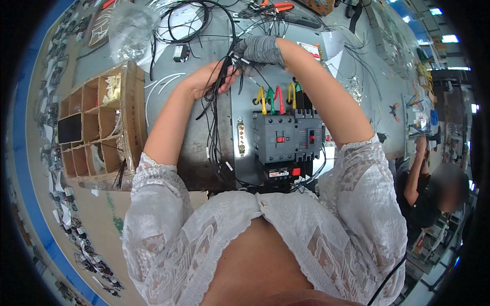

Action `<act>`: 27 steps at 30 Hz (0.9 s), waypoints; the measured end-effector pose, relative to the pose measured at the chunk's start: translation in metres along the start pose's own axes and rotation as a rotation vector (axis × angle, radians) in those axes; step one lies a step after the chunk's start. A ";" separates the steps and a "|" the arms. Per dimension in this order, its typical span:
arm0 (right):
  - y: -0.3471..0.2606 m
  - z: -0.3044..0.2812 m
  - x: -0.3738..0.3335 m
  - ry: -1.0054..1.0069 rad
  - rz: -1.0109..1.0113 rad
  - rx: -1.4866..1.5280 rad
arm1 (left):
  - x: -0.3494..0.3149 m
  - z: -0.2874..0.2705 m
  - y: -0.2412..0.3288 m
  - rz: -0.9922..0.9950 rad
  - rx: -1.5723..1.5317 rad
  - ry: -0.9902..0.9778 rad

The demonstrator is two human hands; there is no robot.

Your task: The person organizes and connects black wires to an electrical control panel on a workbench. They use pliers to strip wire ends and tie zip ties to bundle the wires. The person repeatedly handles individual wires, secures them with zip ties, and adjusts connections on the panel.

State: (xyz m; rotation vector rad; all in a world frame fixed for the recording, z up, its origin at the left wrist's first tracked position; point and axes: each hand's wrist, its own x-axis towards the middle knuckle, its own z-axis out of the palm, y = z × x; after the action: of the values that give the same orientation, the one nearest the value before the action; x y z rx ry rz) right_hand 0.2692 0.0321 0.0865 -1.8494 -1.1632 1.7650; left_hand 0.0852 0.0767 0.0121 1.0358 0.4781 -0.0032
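Note:
My bare left hand (209, 80) has its fingers closed round a bundle of thin black wires (215, 92), whose loose ends trail toward me. Right against it, my right hand (259, 51), in a grey knitted glove, pinches the same bundle where small white tags show on some wires. Its fingertips are partly hidden among the wires. Below my right hand, two grey circuit breakers (275, 138) with red switches sit side by side on a metal plate (244, 109). Yellow, green and red wires (278, 99) loop up behind them. A brass terminal strip (242, 136) lies left of the breakers.
A divided cardboard box (135, 117) with small parts stands at the left. Beyond my hands lie a coiled black cable (206, 18), clear plastic bag (133, 30) and orange-handled tool (280, 7). A small black block (181, 53) sits near my left wrist. Another person (429, 188) works at the right.

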 end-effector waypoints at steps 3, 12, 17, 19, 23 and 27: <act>-0.005 0.000 -0.002 0.017 -0.020 -0.377 | 0.003 -0.002 -0.002 0.052 0.026 -0.015; 0.020 0.011 -0.017 0.467 -0.201 -0.898 | 0.012 -0.004 -0.023 0.118 -0.430 -0.291; 0.036 0.010 -0.018 0.278 -0.099 -0.305 | 0.009 0.013 -0.008 -0.040 -0.241 -0.206; 0.043 0.011 -0.010 0.253 -0.048 -0.296 | 0.014 0.010 -0.009 -0.045 -0.085 -0.205; 0.057 0.018 -0.005 0.259 -0.076 -0.161 | 0.020 0.009 -0.001 -0.099 0.087 -0.287; 0.048 0.028 -0.015 0.397 -0.241 -0.035 | 0.020 0.004 0.003 -0.082 0.174 -0.279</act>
State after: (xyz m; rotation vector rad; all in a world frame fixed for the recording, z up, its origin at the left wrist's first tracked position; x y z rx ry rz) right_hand 0.2599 -0.0161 0.0573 -1.8752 -1.2007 1.1877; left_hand 0.1052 0.0791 0.0092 1.1650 0.2689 -0.2633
